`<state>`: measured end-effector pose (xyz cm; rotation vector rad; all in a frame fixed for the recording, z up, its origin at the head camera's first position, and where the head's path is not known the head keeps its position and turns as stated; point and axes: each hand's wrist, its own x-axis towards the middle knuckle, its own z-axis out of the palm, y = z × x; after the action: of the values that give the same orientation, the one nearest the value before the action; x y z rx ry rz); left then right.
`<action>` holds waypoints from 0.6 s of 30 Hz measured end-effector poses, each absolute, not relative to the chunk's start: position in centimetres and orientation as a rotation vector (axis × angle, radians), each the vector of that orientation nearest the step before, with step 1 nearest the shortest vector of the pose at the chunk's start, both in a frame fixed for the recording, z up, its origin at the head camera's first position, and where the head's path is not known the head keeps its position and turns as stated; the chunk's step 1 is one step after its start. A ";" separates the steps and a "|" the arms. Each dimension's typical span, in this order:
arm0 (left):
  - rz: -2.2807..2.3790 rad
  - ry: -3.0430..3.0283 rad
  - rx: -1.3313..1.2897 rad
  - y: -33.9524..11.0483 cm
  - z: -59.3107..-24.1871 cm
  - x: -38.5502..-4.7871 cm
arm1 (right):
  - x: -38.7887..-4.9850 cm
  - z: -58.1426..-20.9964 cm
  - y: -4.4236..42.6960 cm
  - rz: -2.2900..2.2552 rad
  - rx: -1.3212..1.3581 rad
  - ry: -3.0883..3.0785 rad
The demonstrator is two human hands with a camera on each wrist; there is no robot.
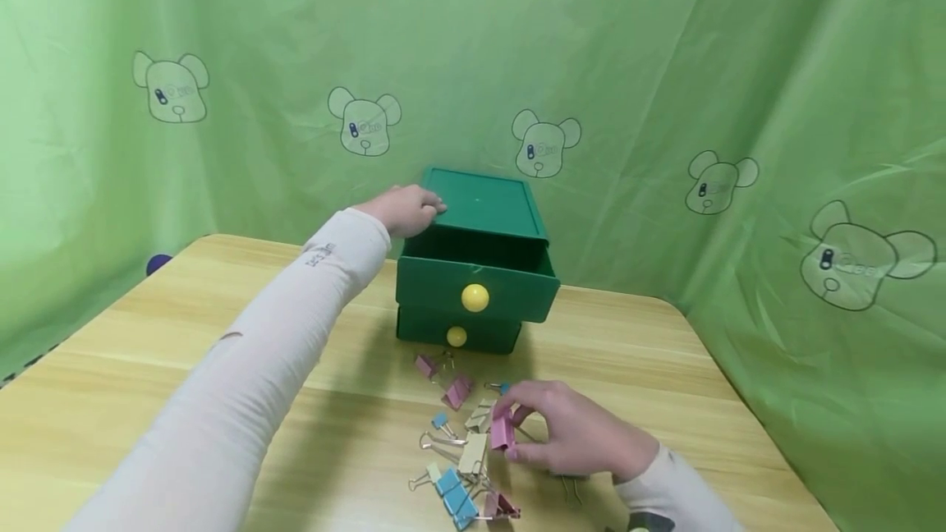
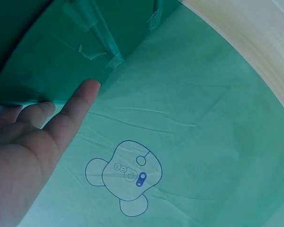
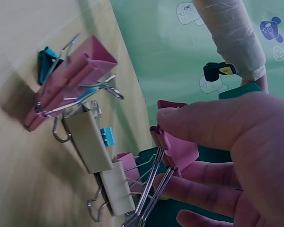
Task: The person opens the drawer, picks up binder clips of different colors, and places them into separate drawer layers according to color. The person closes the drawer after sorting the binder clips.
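My right hand (image 1: 569,429) pinches a pink binder clip (image 1: 503,431) between thumb and fingers, above the table. In the right wrist view the same pink binder clip (image 3: 180,146) shows its metal handles pointing down. My left hand (image 1: 405,208) rests on the top left edge of a green drawer box (image 1: 484,202), its fingers extended in the left wrist view along the box's side (image 2: 52,61). The upper drawer (image 1: 436,284) is pulled out; its yellow knob (image 1: 475,297) faces me. The lower drawer (image 1: 421,325) is closed. The inside of the upper drawer is mostly hidden.
In front of the box lie several binder clips: a blue one (image 1: 456,497), a cream one (image 1: 473,454), and pink ones such as this clip (image 1: 456,392). The wooden table (image 1: 340,417) extends to both sides. A green printed curtain (image 1: 458,39) hangs behind.
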<state>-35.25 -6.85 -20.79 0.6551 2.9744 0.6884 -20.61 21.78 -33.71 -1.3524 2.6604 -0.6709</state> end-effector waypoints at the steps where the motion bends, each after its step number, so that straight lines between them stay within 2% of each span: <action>1: 0.690 2.974 0.657 -6.9 -20.8 -35.2 | -20.6 -33.6 21.8 -0.675 -1.343 2.661; 18: 0.679 2.983 0.669 -7.0 -20.9 -35.2 | -21.0 -31.4 21.3 -0.671 -1.337 2.700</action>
<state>-35.19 -6.96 -20.86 0.6692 2.9834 0.6793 -21.01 21.31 -31.36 -1.3371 2.6998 -0.6709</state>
